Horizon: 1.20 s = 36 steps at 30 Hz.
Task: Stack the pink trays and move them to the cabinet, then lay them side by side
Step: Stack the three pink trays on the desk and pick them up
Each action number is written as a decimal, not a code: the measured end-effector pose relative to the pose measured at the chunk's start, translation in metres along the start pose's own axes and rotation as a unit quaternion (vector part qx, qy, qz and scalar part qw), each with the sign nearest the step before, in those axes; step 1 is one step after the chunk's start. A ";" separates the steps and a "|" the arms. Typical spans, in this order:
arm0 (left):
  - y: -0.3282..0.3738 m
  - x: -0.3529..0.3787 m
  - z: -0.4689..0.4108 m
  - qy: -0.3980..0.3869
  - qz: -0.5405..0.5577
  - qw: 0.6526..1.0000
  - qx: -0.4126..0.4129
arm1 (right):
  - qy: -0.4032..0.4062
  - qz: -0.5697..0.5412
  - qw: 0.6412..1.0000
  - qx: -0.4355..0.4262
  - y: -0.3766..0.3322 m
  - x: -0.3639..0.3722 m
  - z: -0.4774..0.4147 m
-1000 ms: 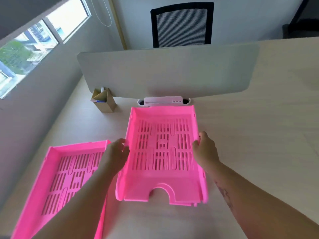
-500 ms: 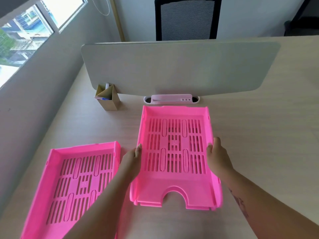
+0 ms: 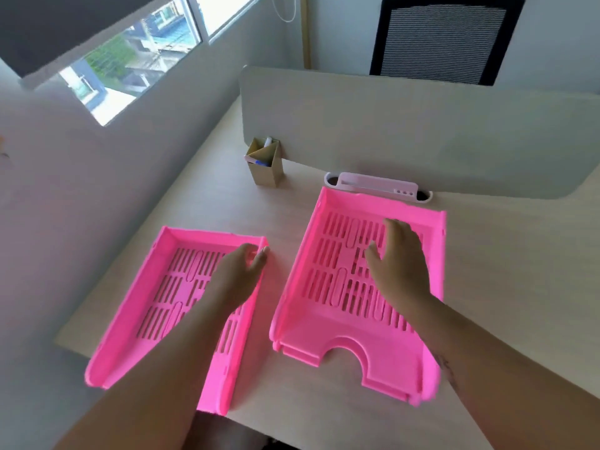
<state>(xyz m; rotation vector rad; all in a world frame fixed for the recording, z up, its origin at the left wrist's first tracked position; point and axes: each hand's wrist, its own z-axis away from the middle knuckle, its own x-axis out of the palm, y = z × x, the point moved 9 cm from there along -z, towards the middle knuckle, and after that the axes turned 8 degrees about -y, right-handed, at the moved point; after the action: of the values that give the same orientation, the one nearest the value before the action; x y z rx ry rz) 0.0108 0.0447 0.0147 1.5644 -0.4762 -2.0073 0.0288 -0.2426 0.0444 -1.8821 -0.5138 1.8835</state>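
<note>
While both hands are over the pink trays, neither is seen to lift anything. Two tray positions are noted on the light wooden desk (image 3: 506,287). On the right, a stack of pink trays (image 3: 324,306) lies flat with its far end just in front of a white pen holder (image 3: 376,185); at the near end a second tray edge shows beneath the top one, so at least two are nested there. How many are nested in all cannot be told. On the left, a single pink tray (image 3: 156,306) lies flat, close beside the stack with a narrow strip of bare desk between them; its near end reaches the desk edge.

The right hand (image 3: 399,261) is held over the slotted floor of the top tray, fingers spread and loose, nothing grasped. Whether the palm touches the tray cannot be told. The left hand (image 3: 240,271) is at the far right corner of the single tray: the thumb lies outside the right wall and the fingers are inside it, so the wall sits between them. The grip appears light; whether it is fully closed cannot be told.

A grey divider panel (image 3: 406,138) stands along the far side of the desk. A brown cardboard pen box (image 3: 264,170) stands against it at the left. A black mesh chair (image 3: 444,40) is visible behind the panel, and a window (image 3: 130,56) is in the left wall.
</note>
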 end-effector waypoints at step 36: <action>-0.239 -0.178 0.061 0.088 -0.063 0.989 -0.099 | -0.148 -0.154 0.963 0.165 -0.193 0.179 0.064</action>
<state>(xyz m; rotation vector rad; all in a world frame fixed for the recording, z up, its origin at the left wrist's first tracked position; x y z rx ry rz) -0.0647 0.3388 0.0295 1.6615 -0.1071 -1.9180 -0.0254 0.0191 -0.0012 -1.2402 -0.5130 1.9072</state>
